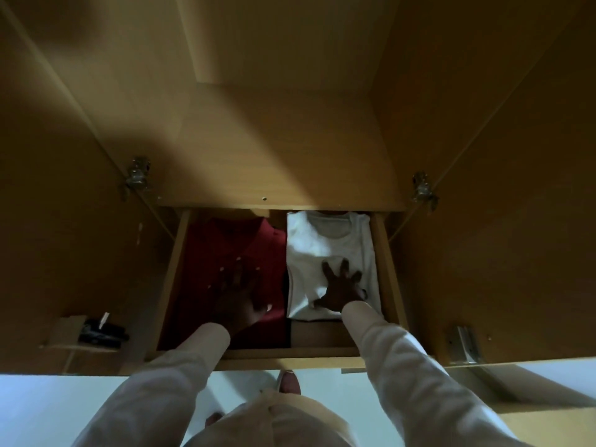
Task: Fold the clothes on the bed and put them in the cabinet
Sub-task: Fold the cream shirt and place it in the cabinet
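- Left hand [240,293]: laid flat, palm down, on the red garment; fingers straight and spread, nothing gripped. A pale sleeve [180,366] is seen behind the wrist.
- Right hand [342,288]: set on the white garment, fingers spread wide and slightly arched, fingertips pressed to the cloth; nothing is gripped.
- Red garment [225,243]: folded, lying directly beneath the left hand and extending beyond its fingertips toward the back of the drawer. Its inner edge is found between the two hands.
- White garment [322,246]: folded, neckline at the far end, lying beneath the right hand. Most of it is seen beyond the fingertips; its near edge lies just behind the heel of the hand. It is placed just beside the red garment, the two edges touching or nearly so.
- Drawer [385,262]: wooden, pulled out, both garments held inside side by side. Its side walls run just outside each hand; its front wall crosses under both forearms.
- Cabinet [290,150]: wooden, rising beyond both hands, doors swung open outside each hand.
- Metal hinges [138,175]: one noted on each side, beyond and outside the hands.
- Dark items [100,330]: resting on a small ledge outside the left forearm; not identifiable.
- Pale floor [48,408]: seen below the arms.
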